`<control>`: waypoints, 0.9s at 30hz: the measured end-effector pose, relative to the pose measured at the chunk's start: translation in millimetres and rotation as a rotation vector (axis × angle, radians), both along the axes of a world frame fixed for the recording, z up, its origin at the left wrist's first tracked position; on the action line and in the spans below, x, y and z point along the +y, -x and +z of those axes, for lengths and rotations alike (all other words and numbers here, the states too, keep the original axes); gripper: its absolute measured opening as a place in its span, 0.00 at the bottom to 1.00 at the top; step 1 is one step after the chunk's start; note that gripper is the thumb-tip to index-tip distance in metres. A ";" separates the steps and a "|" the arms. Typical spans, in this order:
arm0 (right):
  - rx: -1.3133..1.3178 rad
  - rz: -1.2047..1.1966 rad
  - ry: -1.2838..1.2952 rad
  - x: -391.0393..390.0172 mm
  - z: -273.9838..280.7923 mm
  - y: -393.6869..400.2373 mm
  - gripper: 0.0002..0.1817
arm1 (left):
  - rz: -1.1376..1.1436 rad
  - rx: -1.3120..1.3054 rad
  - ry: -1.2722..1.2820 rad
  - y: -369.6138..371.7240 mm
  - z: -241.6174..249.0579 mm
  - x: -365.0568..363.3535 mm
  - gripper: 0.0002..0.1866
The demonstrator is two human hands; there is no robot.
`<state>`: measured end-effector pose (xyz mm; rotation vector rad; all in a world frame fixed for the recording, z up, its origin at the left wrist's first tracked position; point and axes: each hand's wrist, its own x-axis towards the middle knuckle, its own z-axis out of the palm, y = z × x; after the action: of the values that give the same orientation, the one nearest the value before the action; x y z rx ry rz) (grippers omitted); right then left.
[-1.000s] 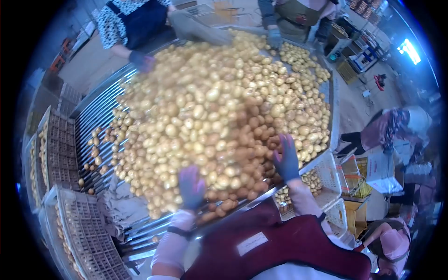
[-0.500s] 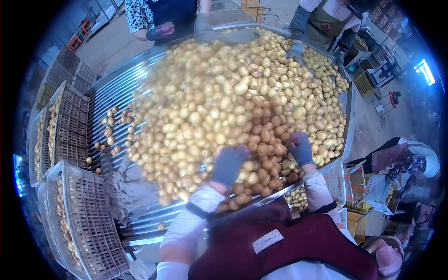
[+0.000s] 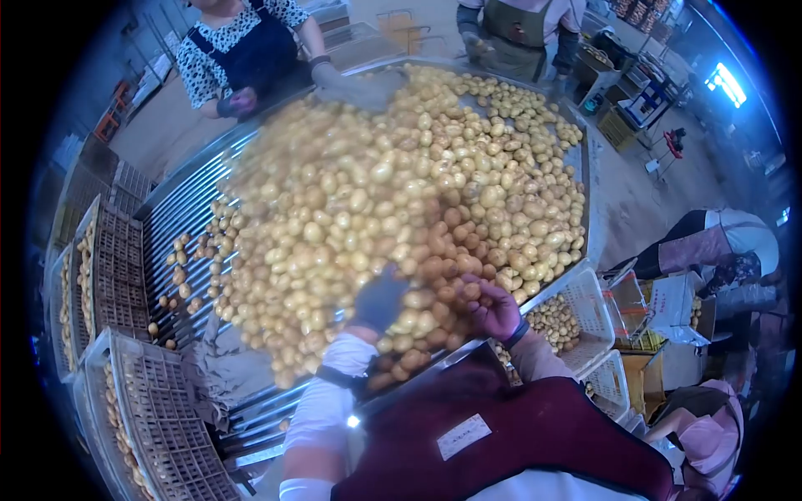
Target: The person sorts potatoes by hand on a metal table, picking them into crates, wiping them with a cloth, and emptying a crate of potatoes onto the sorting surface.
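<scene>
A large heap of yellow potatoes (image 3: 334, 217) covers the sorting table, its near part browner in the shade. My right hand (image 3: 497, 312), in a dark glove with the palm side turned up, is closed on one potato (image 3: 470, 291) with its fingertips, just above the near edge. Farther left, my left hand (image 3: 380, 299) in a grey glove lies over the heap, back upward. Its fingers look stretched out among the potatoes, though they are blurred and partly covered. No potato shows in its grip.
Metal rollers (image 3: 180, 242) with scattered potatoes run along the left. Plastic crates (image 3: 163, 413) holding potatoes stand at the left edge, and a white crate (image 3: 581, 321) sits below the right edge. Two people (image 3: 255, 50) work across the table; others bend at the right.
My right hand has drawn back from the heap and turned palm up, now with a potato in its fingers. My left hand has shifted slightly. The whole view has tilted.
</scene>
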<state>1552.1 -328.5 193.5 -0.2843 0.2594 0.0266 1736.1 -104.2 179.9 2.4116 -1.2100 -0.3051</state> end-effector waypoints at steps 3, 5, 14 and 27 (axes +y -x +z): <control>-0.127 0.099 -0.187 6.9 -18.3 2.5 0.23 | 0.072 0.156 0.098 8.0 23.0 2.3 0.11; -0.181 0.093 -0.253 14.8 -21.5 -3.4 0.26 | 0.086 0.232 0.314 13.7 4.0 7.5 0.14; -0.219 0.067 0.130 48.1 17.3 -12.6 0.29 | -0.172 0.097 0.473 80.5 89.0 -22.2 0.26; 0.376 -0.773 0.204 -73.7 35.0 252.9 0.19 | 0.106 -0.233 0.309 25.6 59.9 48.4 0.34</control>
<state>1299.2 -402.2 228.4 -0.3662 0.7344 -0.7198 1710.5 -55.8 239.9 2.2708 -1.1241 0.1885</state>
